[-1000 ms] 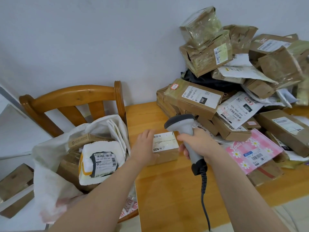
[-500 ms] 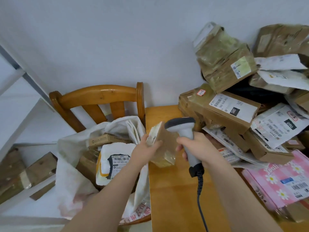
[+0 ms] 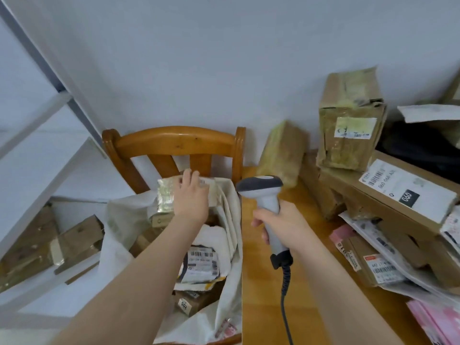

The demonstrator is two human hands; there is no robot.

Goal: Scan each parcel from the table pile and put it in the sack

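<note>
Fingers (image 3: 188, 176) of the left hand (image 3: 192, 198) look stretched flat over the small taped parcel (image 3: 166, 195), not wrapped round it. It's sitting high at the far rim of the white sack (image 3: 119, 215), just in front of the chair back (image 3: 174, 143). Other side, the right hand (image 3: 282, 226) is clenched on the barcode scanner (image 3: 263, 192).

My worry: that far back, the parcel could tip over the slumped rim and drop behind the chair. The scanner cable (image 3: 283, 295) dangles by the table edge too, so it might snag.

The wooden table (image 3: 263, 282) is glossy and the parcel pile (image 3: 388, 192) is stacked loose on it, so a bump could shift it. There's a plain pale wall (image 3: 224, 58) behind and white shelving (image 3: 37, 115) on the left.
</note>
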